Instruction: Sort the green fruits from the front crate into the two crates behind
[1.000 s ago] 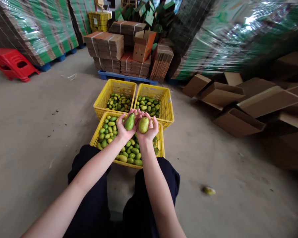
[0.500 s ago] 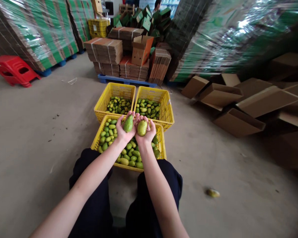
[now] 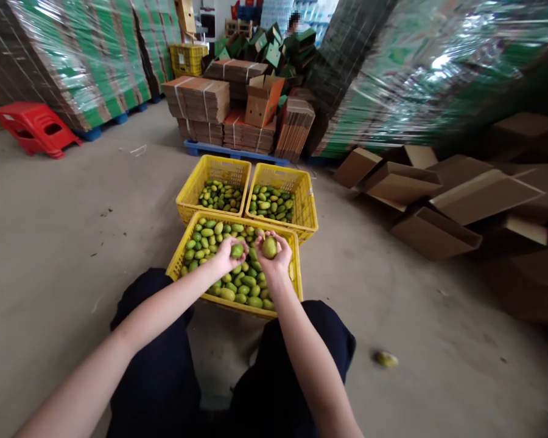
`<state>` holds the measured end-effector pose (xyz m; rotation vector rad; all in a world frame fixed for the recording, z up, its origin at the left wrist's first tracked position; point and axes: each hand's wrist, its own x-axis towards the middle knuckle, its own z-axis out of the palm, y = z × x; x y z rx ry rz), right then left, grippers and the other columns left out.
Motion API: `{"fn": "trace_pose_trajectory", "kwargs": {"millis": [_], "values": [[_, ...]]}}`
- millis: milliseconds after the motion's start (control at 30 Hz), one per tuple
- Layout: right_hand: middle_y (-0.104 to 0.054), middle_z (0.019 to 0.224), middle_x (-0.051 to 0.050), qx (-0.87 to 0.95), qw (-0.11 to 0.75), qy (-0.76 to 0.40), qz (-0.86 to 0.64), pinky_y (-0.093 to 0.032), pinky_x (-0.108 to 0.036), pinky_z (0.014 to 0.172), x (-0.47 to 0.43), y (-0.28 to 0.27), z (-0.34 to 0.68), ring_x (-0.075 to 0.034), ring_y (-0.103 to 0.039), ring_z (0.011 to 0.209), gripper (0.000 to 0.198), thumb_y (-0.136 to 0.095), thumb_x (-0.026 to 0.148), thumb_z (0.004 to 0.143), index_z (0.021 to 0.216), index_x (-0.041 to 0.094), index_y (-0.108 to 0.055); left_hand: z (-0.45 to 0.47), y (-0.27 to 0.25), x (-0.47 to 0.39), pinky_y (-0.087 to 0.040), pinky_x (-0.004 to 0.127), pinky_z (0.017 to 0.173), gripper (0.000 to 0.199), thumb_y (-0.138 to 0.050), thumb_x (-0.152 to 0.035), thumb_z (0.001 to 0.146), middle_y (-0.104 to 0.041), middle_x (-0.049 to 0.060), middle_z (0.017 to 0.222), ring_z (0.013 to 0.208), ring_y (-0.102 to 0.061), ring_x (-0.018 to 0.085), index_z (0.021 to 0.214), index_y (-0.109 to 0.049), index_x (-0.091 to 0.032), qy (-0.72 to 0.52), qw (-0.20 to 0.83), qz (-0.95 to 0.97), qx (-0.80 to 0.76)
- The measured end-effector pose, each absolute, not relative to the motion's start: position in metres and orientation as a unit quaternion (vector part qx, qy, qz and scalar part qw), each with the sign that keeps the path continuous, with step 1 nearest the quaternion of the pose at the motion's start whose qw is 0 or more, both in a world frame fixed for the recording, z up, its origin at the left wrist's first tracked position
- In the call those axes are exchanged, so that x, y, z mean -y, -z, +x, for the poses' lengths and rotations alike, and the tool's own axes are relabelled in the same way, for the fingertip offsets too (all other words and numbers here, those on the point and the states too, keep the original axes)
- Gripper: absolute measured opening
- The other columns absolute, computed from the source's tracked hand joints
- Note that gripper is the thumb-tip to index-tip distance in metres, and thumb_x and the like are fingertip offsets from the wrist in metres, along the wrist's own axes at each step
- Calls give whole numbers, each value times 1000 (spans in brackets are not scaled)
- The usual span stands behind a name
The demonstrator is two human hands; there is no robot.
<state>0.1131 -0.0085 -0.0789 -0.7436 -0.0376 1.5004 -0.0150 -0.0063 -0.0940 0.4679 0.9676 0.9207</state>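
Note:
My left hand (image 3: pixel 226 258) is closed round a green mango (image 3: pixel 237 250), held low over the near yellow crate (image 3: pixel 176 263). A rounder, yellow-green mango (image 3: pixel 270 247) sits in my right hand (image 3: pixel 279 263), whose fingers curl up around it. The two hands are a little apart, both above the crate. Below them, many loose mangoes (image 3: pixel 242 291), green to yellowish, fill that crate; my hands and forearms hide some of them.
Two more yellow crates (image 3: pixel 182 201) (image 3: pixel 314 210) with mangoes stand just behind. Bundled cardboard (image 3: pixel 201 100) lies on a blue pallet (image 3: pixel 235 151). Open boxes (image 3: pixel 433 234) are at right, a red stool (image 3: pixel 36 125) at left. One fruit (image 3: pixel 386 359) lies on the floor. A person (image 3: pixel 294 24) is far back.
My hands have moved apart and down towards the near crate, each still holding its mango. The left hand has turned, so less of its fruit shows.

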Motion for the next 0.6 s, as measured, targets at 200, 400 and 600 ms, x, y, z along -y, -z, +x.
{"fn": "trace_pose_trajectory", "kwargs": {"millis": [200, 400, 600], "values": [[-59, 64, 4, 97, 599, -693, -389, -40, -18, 40, 28, 82, 149, -9, -53, 51, 16, -63, 16, 63, 74, 20, -52, -16, 131, 112, -40, 30, 30, 9, -60, -39, 72, -58, -1, 57, 42, -63, 23, 70, -62, -30, -272, 815, 314, -403], [-60, 66, 2, 121, 561, -704, -419, -41, -20, 37, 40, 81, 165, -11, -54, 50, 15, -65, 18, 64, 75, 19, -55, -57, 125, 113, -39, 36, 25, 28, -42, -56, 80, -58, -1, 56, 31, -52, 22, 78, -60, -34, -374, 733, 385, -417], [-61, 64, 2, 73, 548, -719, -422, -41, -19, 37, 40, 69, 154, -10, -53, 49, 15, -64, 14, 64, 76, 18, -57, -113, 56, -64, -58, 43, 64, 29, -59, -47, 84, -67, 11, 75, 67, -67, 22, 87, -61, -18, -402, 658, 392, -501]]}}
